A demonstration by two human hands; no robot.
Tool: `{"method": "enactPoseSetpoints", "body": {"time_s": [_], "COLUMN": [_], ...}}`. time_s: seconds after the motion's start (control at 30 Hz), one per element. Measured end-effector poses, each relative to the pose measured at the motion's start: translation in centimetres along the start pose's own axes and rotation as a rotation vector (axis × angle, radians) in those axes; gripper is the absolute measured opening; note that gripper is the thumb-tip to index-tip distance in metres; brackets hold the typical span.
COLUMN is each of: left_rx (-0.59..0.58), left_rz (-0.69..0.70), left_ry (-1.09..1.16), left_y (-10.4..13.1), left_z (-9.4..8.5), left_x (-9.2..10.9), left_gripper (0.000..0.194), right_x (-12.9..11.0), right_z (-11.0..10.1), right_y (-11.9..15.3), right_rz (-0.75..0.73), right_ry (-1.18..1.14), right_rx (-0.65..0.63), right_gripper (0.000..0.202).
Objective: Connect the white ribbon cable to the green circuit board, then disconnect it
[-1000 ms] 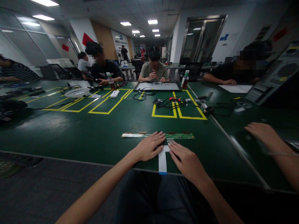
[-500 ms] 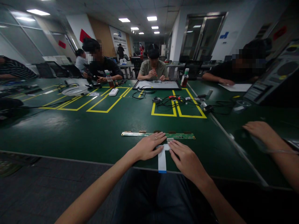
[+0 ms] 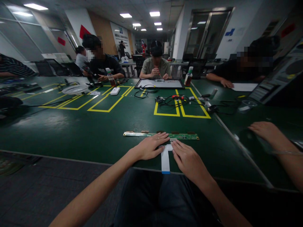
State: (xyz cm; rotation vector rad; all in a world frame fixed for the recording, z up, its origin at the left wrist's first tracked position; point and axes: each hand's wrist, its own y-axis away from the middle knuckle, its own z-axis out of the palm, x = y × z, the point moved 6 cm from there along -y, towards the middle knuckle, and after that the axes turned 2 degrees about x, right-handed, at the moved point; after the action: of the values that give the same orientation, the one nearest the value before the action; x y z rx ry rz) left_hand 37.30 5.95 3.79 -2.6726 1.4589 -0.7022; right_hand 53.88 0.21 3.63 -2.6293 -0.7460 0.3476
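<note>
A long, narrow green circuit board (image 3: 187, 136) lies flat on the table. My left hand (image 3: 151, 146) rests with its fingers stretched out over the board's middle, its thumb touching a white flat ribbon cable (image 3: 165, 162). The cable bends at its upper part, meets the board's front edge near a small connector (image 3: 173, 140), and its blue-tipped end lies at the table's near edge. Beside that connector are the fingertips of my right hand (image 3: 188, 157), its fingers extended and its thumb apart from them. Whether those fingertips press the cable or the connector is hidden.
The green table (image 3: 71, 132) has yellow tape rectangles. Beyond the board lie tangled black cables (image 3: 165, 100), a red-handled tool (image 3: 177, 97) and a white box (image 3: 115, 91). Another person's hand (image 3: 266, 130) rests on the right. Several people sit around the table.
The view has tilted and shifted slightly. My hands, the board and the ribbon cable keep nearly the same places relative to each other.
</note>
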Motion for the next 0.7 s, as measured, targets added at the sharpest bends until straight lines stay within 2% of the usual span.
{"method": "enactPoseSetpoints", "body": {"time_s": [0.37, 0.53, 0.7], "left_rx": [0.014, 0.01, -0.009], "left_rz": [-0.024, 0.021, 0.045], "left_ry": [0.004, -0.026, -0.027], "left_y": [0.2, 0.4, 0.2], "left_z": [-0.1, -0.4, -0.6], "left_x": [0.2, 1.0, 1.4], "left_gripper": [0.053, 0.036, 0.034], "right_x": [0.0, 0.3, 0.7], "right_z": [-0.6, -0.7, -1.0], "right_y": [-0.2, -0.2, -0.4], "right_rz": [0.04, 0.064, 0.074], "right_ry": [-0.013, -0.057, -0.092], "right_rx": [-0.002, 0.011, 0.025], "right_gripper": [0.039, 0.038, 0.038]}}
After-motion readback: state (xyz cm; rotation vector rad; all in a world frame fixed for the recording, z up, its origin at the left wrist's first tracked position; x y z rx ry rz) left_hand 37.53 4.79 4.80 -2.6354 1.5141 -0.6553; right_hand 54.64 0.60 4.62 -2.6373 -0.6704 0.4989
